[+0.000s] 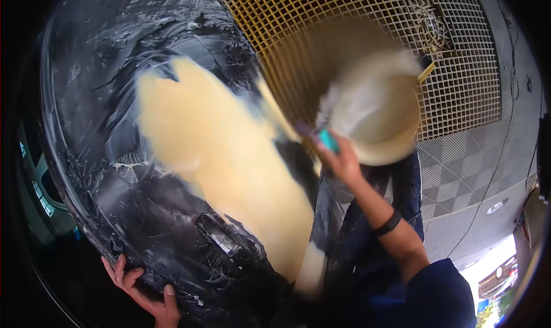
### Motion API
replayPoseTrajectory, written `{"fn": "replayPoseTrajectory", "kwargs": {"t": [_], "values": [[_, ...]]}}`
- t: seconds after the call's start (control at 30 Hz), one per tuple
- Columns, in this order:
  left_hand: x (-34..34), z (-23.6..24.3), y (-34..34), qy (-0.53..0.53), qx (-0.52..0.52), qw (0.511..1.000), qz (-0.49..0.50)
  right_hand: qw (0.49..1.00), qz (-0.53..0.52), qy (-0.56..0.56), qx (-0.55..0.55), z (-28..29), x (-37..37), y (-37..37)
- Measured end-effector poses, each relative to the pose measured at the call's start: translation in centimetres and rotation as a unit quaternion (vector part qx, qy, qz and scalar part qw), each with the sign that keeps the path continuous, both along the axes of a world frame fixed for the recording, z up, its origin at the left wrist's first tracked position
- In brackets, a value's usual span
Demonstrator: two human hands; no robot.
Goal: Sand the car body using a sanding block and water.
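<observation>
A dark car door panel [115, 199], smeared with whitish residue, fills the left side, with a large patch of smooth cream filler [224, 156] running down it. My left hand [143, 290] rests on the panel's lower left edge, fingers apart, holding nothing. To the right, my right hand [344, 164] is closed round a turquoise block [328, 140] with a dark part beside it; motion blurs both, so its exact kind is unclear. A whitish smear spreads from it over a cream bucket [381, 156]. A door handle [218, 236] sits low on the panel.
Yellowish grid flooring [321, 12] lies beyond the bucket, with grey patterned tiles [453, 161] nearer. A pile of pale scraps [433, 32] lies on the grid. A thin cable [488, 187] crosses the floor at right. A yellow piece [426, 72] sticks out beside the bucket.
</observation>
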State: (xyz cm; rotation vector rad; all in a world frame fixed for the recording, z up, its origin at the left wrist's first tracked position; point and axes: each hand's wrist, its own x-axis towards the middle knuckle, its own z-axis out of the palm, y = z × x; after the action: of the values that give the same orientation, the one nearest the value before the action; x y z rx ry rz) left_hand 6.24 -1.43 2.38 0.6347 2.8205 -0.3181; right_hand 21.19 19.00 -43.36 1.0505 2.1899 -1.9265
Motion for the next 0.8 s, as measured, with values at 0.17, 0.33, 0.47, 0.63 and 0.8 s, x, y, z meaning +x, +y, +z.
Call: {"fn": "replayPoseTrajectory", "kwargs": {"t": [0.17, 0.33, 0.47, 0.63, 0.8], "values": [[0.5, 0.6, -0.9, -0.032, -0.015, 0.999, 0.024, 0.983, 0.068, 0.160, -0.063, 17.4, -3.7, -7.7], [0.3, 0.4, -0.1, -0.047, -0.001, 0.999, -0.007, 0.987, 0.010, 0.160, 0.031, 4.3, -17.8, -8.0], [-0.4, -1.7, 1.0, -0.028, 0.029, 0.999, -0.029, 0.992, -0.048, 0.111, 0.028, -4.4, -24.9, -7.9], [-0.6, 0.9, 1.0, -0.020, 0.007, 0.999, -0.048, 0.985, 0.058, 0.161, -0.036, 16.4, -10.5, -8.1], [-1.0, -0.1, 1.3, -0.021, 0.040, 0.999, -0.031, 0.973, 0.053, 0.224, 0.024, 10.8, -16.5, -7.3]]}}
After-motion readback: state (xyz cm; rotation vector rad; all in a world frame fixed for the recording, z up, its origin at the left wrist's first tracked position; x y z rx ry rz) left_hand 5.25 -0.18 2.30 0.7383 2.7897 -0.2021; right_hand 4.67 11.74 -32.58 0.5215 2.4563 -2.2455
